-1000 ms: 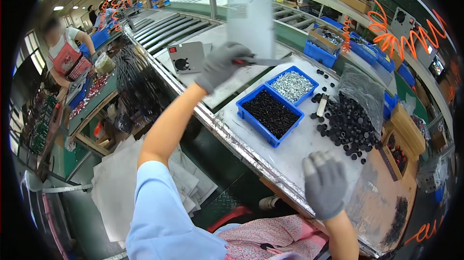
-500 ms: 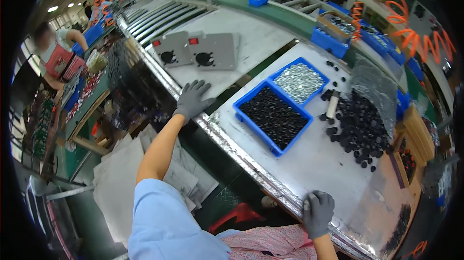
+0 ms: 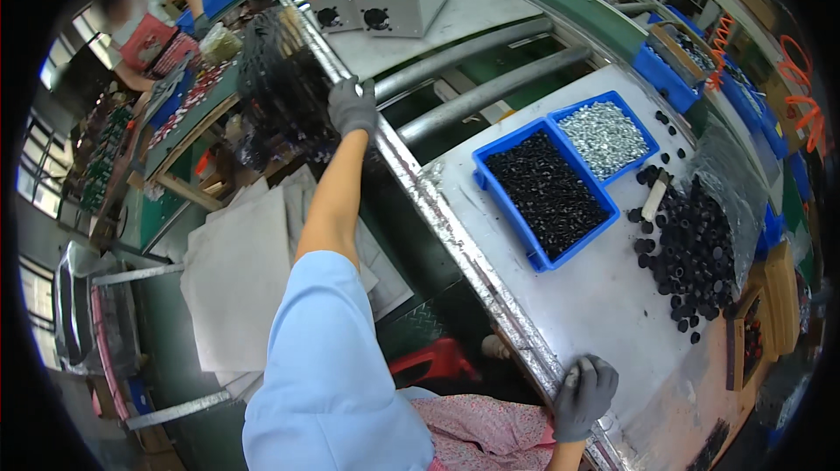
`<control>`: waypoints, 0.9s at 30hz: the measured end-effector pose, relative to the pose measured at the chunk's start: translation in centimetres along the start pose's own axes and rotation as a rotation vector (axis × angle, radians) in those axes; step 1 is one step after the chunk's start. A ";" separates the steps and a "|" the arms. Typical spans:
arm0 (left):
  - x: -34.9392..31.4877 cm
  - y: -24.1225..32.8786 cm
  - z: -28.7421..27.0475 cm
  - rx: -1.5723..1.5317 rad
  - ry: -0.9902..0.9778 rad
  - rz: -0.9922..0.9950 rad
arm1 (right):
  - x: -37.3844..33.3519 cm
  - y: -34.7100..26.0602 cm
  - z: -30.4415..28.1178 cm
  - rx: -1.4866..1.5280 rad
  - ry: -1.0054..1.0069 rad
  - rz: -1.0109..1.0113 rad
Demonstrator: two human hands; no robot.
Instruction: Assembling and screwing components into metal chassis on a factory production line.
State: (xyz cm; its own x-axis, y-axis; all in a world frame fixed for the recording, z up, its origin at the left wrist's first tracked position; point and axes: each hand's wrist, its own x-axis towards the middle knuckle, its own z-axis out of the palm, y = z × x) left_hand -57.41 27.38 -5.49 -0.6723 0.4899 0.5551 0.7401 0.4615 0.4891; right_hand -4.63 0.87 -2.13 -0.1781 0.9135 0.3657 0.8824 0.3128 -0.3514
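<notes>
My left hand [image 3: 353, 107], in a grey glove, rests on the metal side rail [image 3: 398, 156] of a roller conveyor. Its fingers are bent, the thumb stands apart, and it holds nothing I can see. Just beyond it is a pale board [image 3: 394, 42] carrying two grey metal panels, each with a round black fan opening and a red switch; the nearer panel [image 3: 404, 9] leans partly over the other. Close to my body, my right hand [image 3: 584, 397], also grey-gloved, lies over the worktable's edge, fingers loosely bent and slightly apart, with no object in it.
Right of the rail, blue bins hold black screws [image 3: 547, 195] and silver fasteners [image 3: 604, 139]. Black caps [image 3: 696, 252] lie heaped beside a plastic bag [image 3: 731, 182]. Bare rollers [image 3: 494, 95] separate board and worktable [image 3: 490, 235]. Flat sheets [image 3: 236, 279] are stacked below left. A person [image 3: 153, 34] works beyond.
The board with its panels has moved farther along the conveyor, uncovering rollers. My left hand has gone from spread fingers at the board to bent fingers on the rail. My right hand stays at the edge.
</notes>
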 end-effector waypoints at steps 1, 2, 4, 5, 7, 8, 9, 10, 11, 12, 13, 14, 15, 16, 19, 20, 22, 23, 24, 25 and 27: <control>-1.3 -0.7 0.2 -0.172 0.015 -0.101 | -0.1 0.0 0.1 -0.005 0.012 -0.004; -3.2 -2.8 0.4 -0.337 0.038 -0.205 | -0.1 0.1 0.2 0.002 0.019 -0.017; -9.6 -7.4 -0.5 -0.296 -0.136 -0.096 | -0.1 0.2 0.4 0.005 0.033 -0.032; -13.4 -12.0 -0.3 -0.288 -0.209 -0.090 | 0.0 0.1 0.4 0.021 0.035 -0.055; -21.1 -15.7 -4.9 -0.179 -0.540 -0.312 | -0.1 -0.2 0.3 0.021 0.029 -0.062; -25.2 -19.9 -6.4 -0.145 -0.571 -0.296 | -0.1 -0.2 0.2 0.025 0.018 -0.077; -28.7 -22.9 -8.1 -0.149 -0.639 -0.375 | -0.4 0.1 0.4 0.021 0.012 -0.074; -31.4 -25.5 -10.1 -0.122 -0.682 -0.482 | -0.4 0.0 0.4 0.015 0.027 -0.085; -34.1 -27.9 -12.5 -0.092 -0.724 -0.593 | -0.4 -0.3 0.3 0.013 0.038 -0.096; -36.1 -29.1 -15.2 -0.059 -0.765 -0.706 | -0.6 -0.5 0.4 0.013 0.045 -0.105; -37.9 -30.0 -17.5 -0.122 -0.786 -0.859 | -1.0 -0.2 0.5 0.003 0.032 -0.064; -38.5 -29.7 -20.0 -0.187 -0.802 -1.004 | -1.3 0.0 0.5 -0.006 0.024 -0.071; -39.2 -29.8 -21.8 -0.265 -0.808 -1.145 | -1.3 0.2 0.6 -0.018 0.026 -0.083; -40.2 -31.0 -23.3 -0.318 -0.726 -1.287 | -1.4 0.3 0.6 -0.032 0.030 -0.090; -42.2 -34.7 -25.6 -0.552 -0.468 -1.654 | -1.4 0.0 0.4 -0.036 0.024 -0.107; -43.3 -36.6 -25.7 -0.591 -0.437 -1.741 | -1.4 0.0 0.4 -0.033 0.028 -0.106; -45.0 -39.4 -25.3 -0.614 -0.355 -1.871 | -1.2 -0.3 0.3 -0.028 0.019 -0.141; -45.3 -40.0 -25.0 -0.596 -0.306 -1.912 | -1.3 0.2 0.5 -0.028 0.010 -0.121; -45.8 -39.7 -24.7 -0.531 -0.229 -1.910 | -1.2 0.4 0.8 -0.026 0.008 -0.104; -46.6 -39.5 -24.6 -0.467 -0.151 -1.906 | -1.2 0.6 0.9 -0.042 0.003 -0.095; -46.4 -39.2 -24.8 -0.517 -0.176 -2.009 | -1.3 0.9 1.1 -0.068 0.011 -0.072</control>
State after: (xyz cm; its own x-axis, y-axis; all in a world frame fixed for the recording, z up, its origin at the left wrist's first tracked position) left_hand -54.86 -31.78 -33.72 -0.3399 -0.2498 -0.9067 -0.9394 0.1365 0.3146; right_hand -4.08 0.25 -3.86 -0.2380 0.8861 0.3976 0.8949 0.3592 -0.2648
